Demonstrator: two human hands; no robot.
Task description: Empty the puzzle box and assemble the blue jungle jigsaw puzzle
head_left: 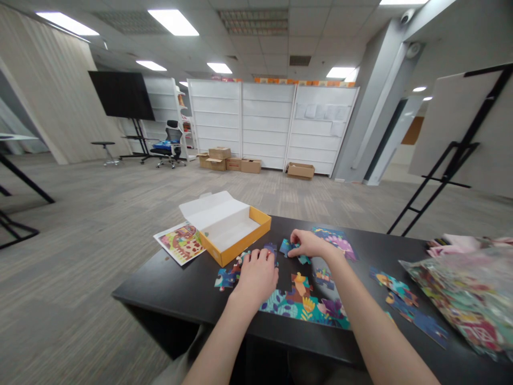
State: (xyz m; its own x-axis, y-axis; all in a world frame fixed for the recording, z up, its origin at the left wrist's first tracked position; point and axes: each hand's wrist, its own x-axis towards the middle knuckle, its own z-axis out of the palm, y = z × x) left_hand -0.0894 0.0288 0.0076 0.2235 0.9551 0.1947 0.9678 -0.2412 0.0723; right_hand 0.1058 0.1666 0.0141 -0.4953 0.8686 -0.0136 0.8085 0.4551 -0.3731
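Note:
My left hand rests palm down over jigsaw pieces, its fingers slightly apart and touching the cluster beneath them. Some of those pieces are hidden under it. Thumb and fingers of my right hand curve around a blue puzzle piece at the middle of the table. Nearest me lies a joined strip of puzzle with leaves and flowers. An orange-brown section rises from it. Beyond my right wrist is another joined section in blue and pink. Loose blue pieces lie left of my left hand.
An open yellow box with a white inside stands at the far left table edge, beside a picture sheet. More pieces lie at right, near a clear plastic bag. The black table's left edge is close.

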